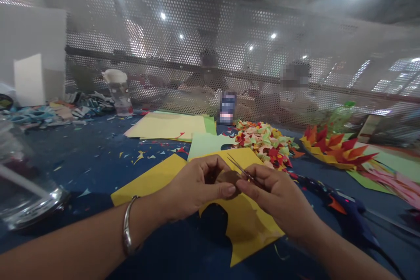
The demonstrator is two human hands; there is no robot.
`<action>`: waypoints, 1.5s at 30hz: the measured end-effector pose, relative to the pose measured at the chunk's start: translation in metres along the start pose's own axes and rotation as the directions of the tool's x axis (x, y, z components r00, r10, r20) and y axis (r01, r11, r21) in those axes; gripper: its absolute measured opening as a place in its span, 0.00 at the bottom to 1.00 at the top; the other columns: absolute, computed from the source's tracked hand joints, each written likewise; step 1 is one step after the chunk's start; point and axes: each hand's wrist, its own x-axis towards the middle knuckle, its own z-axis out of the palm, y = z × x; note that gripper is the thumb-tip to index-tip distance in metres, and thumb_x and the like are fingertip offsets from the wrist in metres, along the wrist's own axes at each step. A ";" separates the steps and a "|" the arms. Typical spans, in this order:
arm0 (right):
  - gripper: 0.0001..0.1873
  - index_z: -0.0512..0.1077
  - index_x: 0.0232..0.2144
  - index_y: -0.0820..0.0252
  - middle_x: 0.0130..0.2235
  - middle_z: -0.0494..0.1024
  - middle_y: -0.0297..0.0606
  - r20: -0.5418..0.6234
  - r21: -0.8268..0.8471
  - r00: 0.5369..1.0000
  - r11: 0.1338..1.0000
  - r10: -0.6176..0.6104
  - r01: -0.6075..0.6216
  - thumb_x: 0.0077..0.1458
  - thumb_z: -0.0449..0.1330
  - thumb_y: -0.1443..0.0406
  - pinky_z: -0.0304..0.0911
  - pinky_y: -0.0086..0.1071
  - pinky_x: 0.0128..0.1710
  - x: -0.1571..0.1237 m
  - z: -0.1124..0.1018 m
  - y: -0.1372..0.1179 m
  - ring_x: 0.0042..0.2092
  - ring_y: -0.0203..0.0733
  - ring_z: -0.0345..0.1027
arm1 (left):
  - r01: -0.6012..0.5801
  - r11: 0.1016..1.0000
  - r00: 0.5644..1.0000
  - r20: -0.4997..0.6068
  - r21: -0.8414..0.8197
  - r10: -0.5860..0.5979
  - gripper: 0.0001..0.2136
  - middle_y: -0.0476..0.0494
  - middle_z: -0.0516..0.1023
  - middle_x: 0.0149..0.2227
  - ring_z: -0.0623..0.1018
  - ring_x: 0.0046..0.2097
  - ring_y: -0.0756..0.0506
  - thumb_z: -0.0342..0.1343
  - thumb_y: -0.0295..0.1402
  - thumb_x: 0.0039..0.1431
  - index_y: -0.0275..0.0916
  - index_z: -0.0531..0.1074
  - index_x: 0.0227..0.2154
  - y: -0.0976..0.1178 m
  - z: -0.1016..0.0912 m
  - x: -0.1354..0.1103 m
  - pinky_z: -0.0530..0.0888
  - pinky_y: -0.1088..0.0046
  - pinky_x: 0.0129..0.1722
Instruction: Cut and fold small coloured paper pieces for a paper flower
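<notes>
Between the thumb and fingers of my left hand point(205, 183), which wears a silver bangle point(127, 227) on its wrist, is a small rounded brown piece point(229, 177), probably paper. My right hand point(275, 190) is closed around small scissors point(236, 164). Their thin metal blades point up and to the left, slightly apart, and the handles are hidden in the fingers. The right thumb touches or nearly touches the brown piece's edge. Under both hands lies yellow paper point(244, 232) with curved cut-outs along its near edge.
Stacked pale yellow sheets point(167, 126), a phone point(227, 108) and a heap of colourful cut paper point(262, 140) stand behind. Rightward are a red-orange paper flower point(334, 148) and a blue glue gun point(348, 212). A clear container point(26, 183) stands left; a perforated screen point(177, 52) rises behind.
</notes>
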 end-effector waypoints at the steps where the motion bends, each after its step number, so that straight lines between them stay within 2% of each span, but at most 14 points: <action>1: 0.13 0.67 0.27 0.59 0.23 0.61 0.28 0.000 0.012 1.000 1.000 -0.007 0.007 0.53 0.59 0.56 0.51 0.26 0.23 -0.001 0.001 -0.001 0.24 0.31 0.51 | -0.002 1.000 1.000 -0.013 -0.008 0.002 0.11 0.54 0.68 0.26 0.67 0.29 0.53 0.65 0.32 0.46 0.35 0.68 0.29 0.000 0.001 0.000 0.63 0.76 0.31; 6: 0.12 0.68 0.30 0.59 0.27 0.66 0.31 -0.012 0.079 0.999 0.996 -0.032 0.033 0.54 0.59 0.57 0.56 0.27 0.28 -0.004 0.003 -0.001 0.28 0.33 0.57 | 0.016 0.999 0.995 -0.102 -0.031 -0.020 0.08 0.50 0.74 0.30 0.70 0.33 0.52 0.63 0.34 0.50 0.35 0.73 0.30 0.004 0.007 -0.002 0.64 0.76 0.34; 10: 0.12 0.68 0.30 0.59 0.27 0.66 0.31 -0.035 0.061 0.999 0.998 -0.022 0.025 0.55 0.58 0.56 0.55 0.27 0.27 -0.004 0.004 0.001 0.28 0.34 0.57 | 0.062 0.988 0.989 -0.123 -0.145 -0.080 0.09 0.47 0.76 0.34 0.72 0.36 0.50 0.60 0.38 0.53 0.37 0.74 0.33 0.005 0.015 -0.005 0.67 0.75 0.34; 14: 0.13 0.68 0.29 0.59 0.26 0.66 0.31 -0.019 0.046 1.000 0.999 -0.023 0.024 0.55 0.57 0.55 0.55 0.27 0.26 -0.003 0.007 0.000 0.27 0.34 0.57 | -0.004 0.995 0.988 -0.154 -0.104 -0.012 0.07 0.48 0.75 0.31 0.71 0.33 0.51 0.60 0.36 0.53 0.36 0.75 0.31 0.004 0.016 -0.005 0.67 0.77 0.32; 23: 0.13 0.69 0.29 0.59 0.26 0.66 0.31 -0.015 0.045 0.999 0.998 -0.031 0.032 0.53 0.59 0.55 0.55 0.27 0.26 -0.004 0.005 -0.001 0.27 0.33 0.56 | -0.086 0.996 0.985 -0.154 -0.037 0.079 0.04 0.51 0.72 0.26 0.69 0.29 0.53 0.60 0.31 0.53 0.36 0.74 0.30 0.005 0.017 -0.005 0.66 0.77 0.31; 28: 0.18 0.70 0.28 0.58 0.21 0.60 0.28 -0.028 -0.018 0.999 1.000 -0.024 0.023 0.57 0.54 0.51 0.44 0.24 0.17 -0.003 -0.002 0.002 0.20 0.29 0.49 | -0.097 0.992 0.987 -0.120 0.078 0.105 0.05 0.50 0.72 0.26 0.68 0.29 0.52 0.59 0.30 0.53 0.35 0.75 0.32 0.007 0.014 -0.006 0.66 0.76 0.32; 32: 0.19 0.70 0.27 0.58 0.18 0.57 0.27 -0.021 -0.087 1.000 0.996 -0.018 0.016 0.57 0.53 0.50 0.40 0.24 0.16 -0.004 -0.005 -0.001 0.19 0.29 0.47 | -0.089 0.989 0.991 -0.088 0.116 0.099 0.05 0.49 0.74 0.28 0.69 0.31 0.52 0.60 0.30 0.52 0.35 0.75 0.32 0.005 0.010 -0.004 0.66 0.75 0.33; 39: 0.19 0.69 0.25 0.60 0.23 0.61 0.30 0.061 -0.199 0.994 0.975 -0.087 0.097 0.57 0.53 0.52 0.50 0.27 0.24 -0.006 -0.008 -0.010 0.25 0.33 0.53 | -0.057 0.993 0.996 -0.057 0.107 0.063 0.03 0.50 0.76 0.28 0.71 0.30 0.53 0.61 0.30 0.51 0.36 0.75 0.29 0.003 0.008 -0.003 0.66 0.77 0.33; 45: 0.19 0.67 0.23 0.60 0.22 0.59 0.29 0.086 -0.229 0.993 0.968 -0.083 0.101 0.57 0.54 0.52 0.48 0.28 0.22 -0.006 -0.011 -0.011 0.24 0.33 0.51 | -0.050 0.993 0.998 -0.027 0.103 0.053 0.03 0.50 0.76 0.27 0.72 0.32 0.52 0.61 0.30 0.51 0.36 0.76 0.28 0.001 0.005 -0.003 0.68 0.75 0.36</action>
